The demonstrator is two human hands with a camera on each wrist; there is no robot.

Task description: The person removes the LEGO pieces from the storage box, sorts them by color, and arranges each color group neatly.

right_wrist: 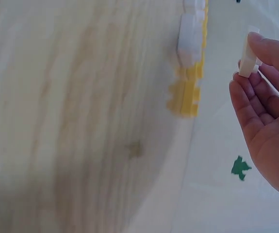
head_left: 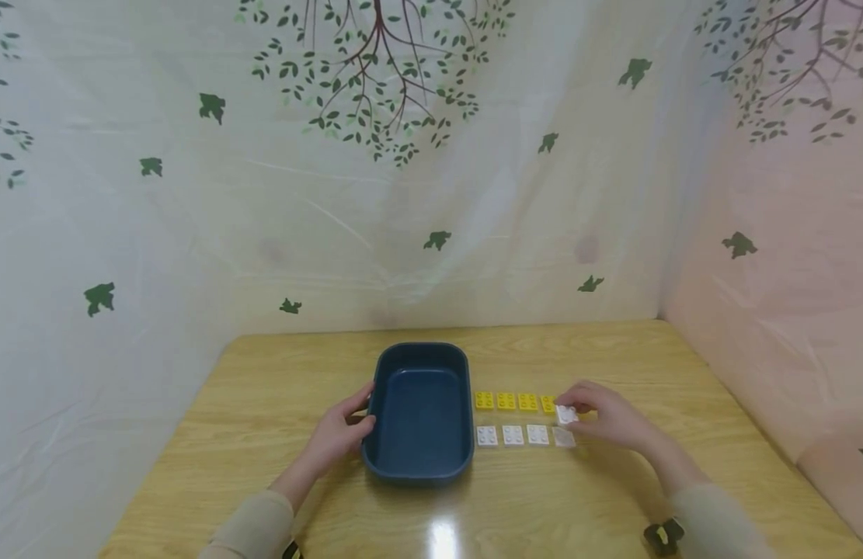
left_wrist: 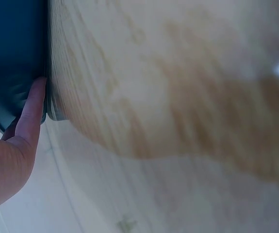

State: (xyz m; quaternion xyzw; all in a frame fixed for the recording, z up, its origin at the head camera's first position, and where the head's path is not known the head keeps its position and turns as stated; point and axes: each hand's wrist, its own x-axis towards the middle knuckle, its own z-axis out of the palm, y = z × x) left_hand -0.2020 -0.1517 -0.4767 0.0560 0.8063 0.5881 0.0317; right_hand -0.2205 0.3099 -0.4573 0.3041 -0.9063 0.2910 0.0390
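Note:
My left hand (head_left: 340, 431) holds the left side of a deep, dark blue tray (head_left: 466, 458), fingers at its outer wall. In the left wrist view, part of that tray (left_wrist: 13, 53) shows beside the fingers. My right hand (head_left: 609, 415) pinches a white toy brick (head_left: 566, 414) between thumb and fingers, raised over the right end of two brick rows. In the right wrist view, the white brick is seen edge-on. A row of yellow bricks (head_left: 506, 401) lies behind a row of white bricks (head_left: 513, 435). The held brick partly hides the last yellow one.
Both rows lie on the wooden table (head_left: 298, 373), just right of the tray. A faint pale shape (head_left: 564, 437) marks the white row's right end. Behind the table hangs a pale curtain (head_left: 375, 256) with printed leaves and branches; another pinkish one stands right.

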